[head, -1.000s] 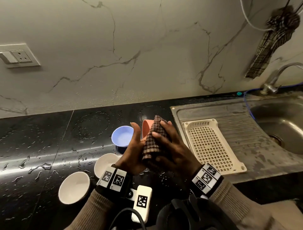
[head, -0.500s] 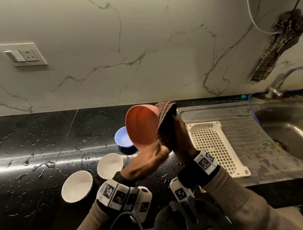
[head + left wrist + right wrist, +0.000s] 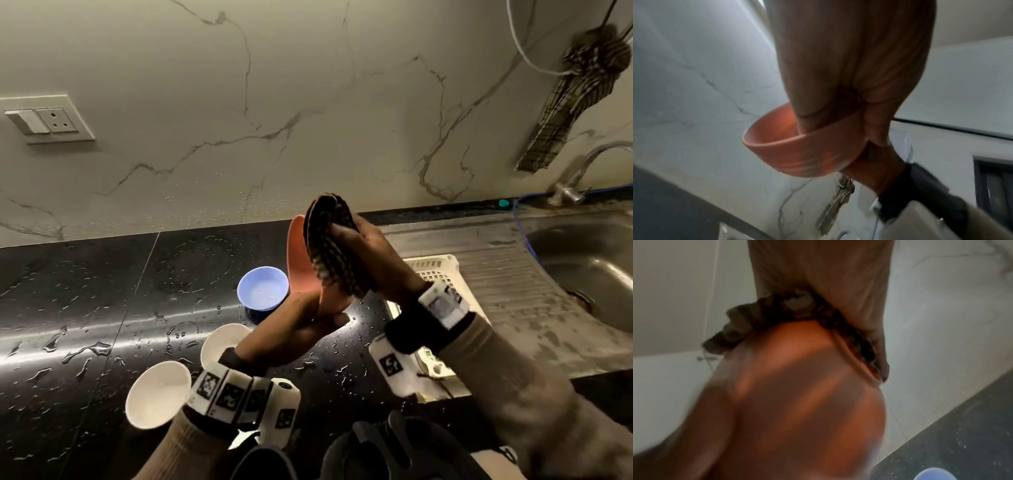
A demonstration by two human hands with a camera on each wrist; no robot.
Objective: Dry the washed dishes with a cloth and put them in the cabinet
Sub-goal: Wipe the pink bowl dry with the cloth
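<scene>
An orange bowl [image 3: 297, 260] is held up on edge above the wet black counter [image 3: 85, 308]. My left hand [image 3: 325, 313] grips its lower rim, thumb on the near side. In the left wrist view the orange bowl [image 3: 801, 154] sits in my left hand [image 3: 849, 81], blurred. A dark checked cloth [image 3: 330, 246] covers the bowl's right side, and my right hand [image 3: 363, 246] holds it against the bowl with its fingers curled over it. The right wrist view shows the cloth [image 3: 760, 318] bunched between my right hand [image 3: 838, 280] and the orange bowl [image 3: 797, 402].
A blue bowl [image 3: 263, 287] and two white bowls [image 3: 224, 342] [image 3: 158, 394] stand on the counter to the left. A white perforated tray [image 3: 442, 270] lies on the steel drainboard, with the sink [image 3: 589, 267] and tap [image 3: 579, 171] at right. Another checked cloth [image 3: 575, 102] hangs on the wall.
Both hands have lifted the bowl off the counter area. It turned from facing me to edge on, and the cloth slid round over its right side.
</scene>
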